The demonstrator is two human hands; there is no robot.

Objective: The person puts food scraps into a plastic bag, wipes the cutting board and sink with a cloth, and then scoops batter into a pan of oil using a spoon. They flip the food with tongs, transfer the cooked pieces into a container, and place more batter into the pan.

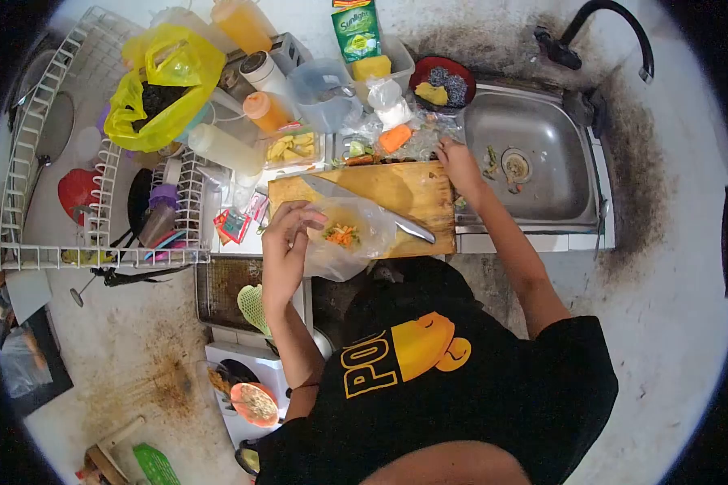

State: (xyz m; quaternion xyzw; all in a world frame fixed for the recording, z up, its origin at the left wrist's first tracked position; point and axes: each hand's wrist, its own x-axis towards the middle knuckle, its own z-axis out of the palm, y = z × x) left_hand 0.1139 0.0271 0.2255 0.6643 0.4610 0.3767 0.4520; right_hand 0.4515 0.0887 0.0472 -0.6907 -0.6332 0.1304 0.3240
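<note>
A clear plastic bag point(364, 222) with shredded orange and green vegetables point(342, 235) inside lies over the front of the wooden cutting board point(429, 190). My left hand point(287, 234) is at the bag's left side, its fingers curled at the plastic. A knife point(415, 229) lies slantwise on the board, its blade partly behind the bag. My right hand point(459, 166) reaches past the board's right end, beside the sink. Its fingers are drawn together near crumpled clear plastic point(438, 129); what they pinch is too small to make out. A piece of carrot point(395, 139) sits just behind the board.
The steel sink point(534, 121) has scraps around its drain, under a black faucet point(607, 16). Left stand a dish rack point(105, 255), bottles point(222, 149) and a yellow bag point(166, 89). Behind the board are a blue pitcher point(323, 93) and a red bowl point(467, 73).
</note>
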